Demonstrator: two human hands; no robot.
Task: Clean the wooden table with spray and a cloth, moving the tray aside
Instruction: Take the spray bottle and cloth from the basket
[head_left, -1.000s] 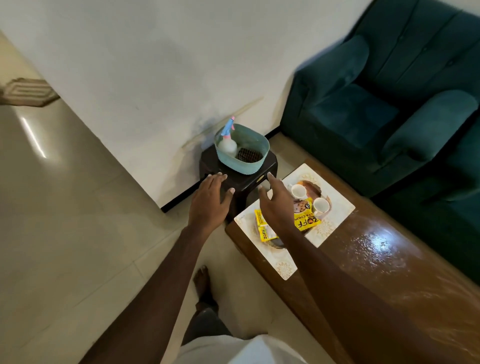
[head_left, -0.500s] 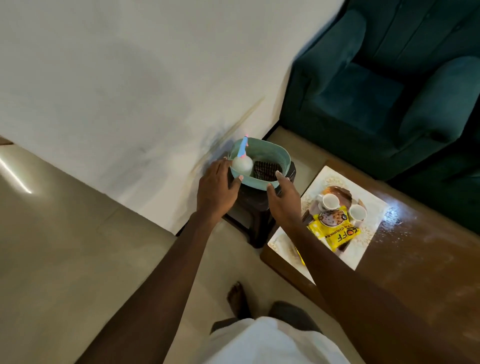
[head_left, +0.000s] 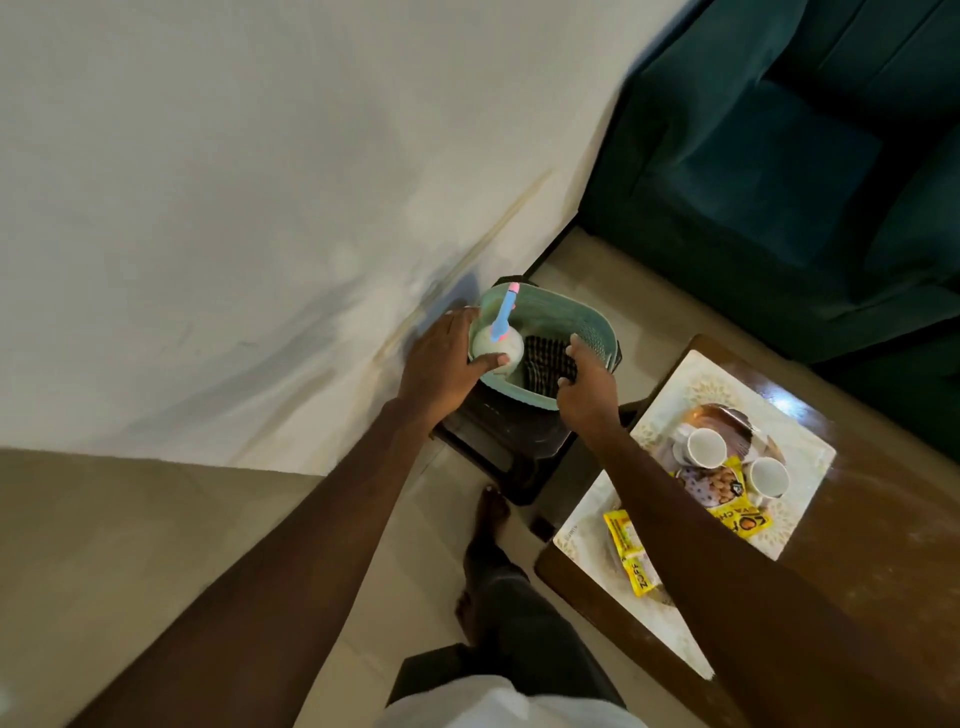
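Note:
A teal basket (head_left: 582, 325) stands on a dark stool (head_left: 511, 441) by the wall. Inside it a white spray bottle (head_left: 501, 340) with a blue and pink nozzle stands upright beside a dark checked cloth (head_left: 545, 358). My left hand (head_left: 441, 364) wraps around the bottle's round body, thumb across its front. My right hand (head_left: 587, 387) reaches into the basket with its fingertips on the cloth. The wooden table (head_left: 893, 545) lies at the right, bearing a white patterned tray (head_left: 800, 441) with two white cups (head_left: 706, 447), a snack bowl and yellow packets (head_left: 634, 551).
Dark green sofas (head_left: 779, 156) stand behind the table at the upper right. A white wall runs along the left. My bare foot (head_left: 485, 525) is on the tiled floor between stool and table.
Both hands have moved forward from above the stool into the basket. The left hand closed on the spray bottle and the right hand reached the cloth. The view shifted closer.

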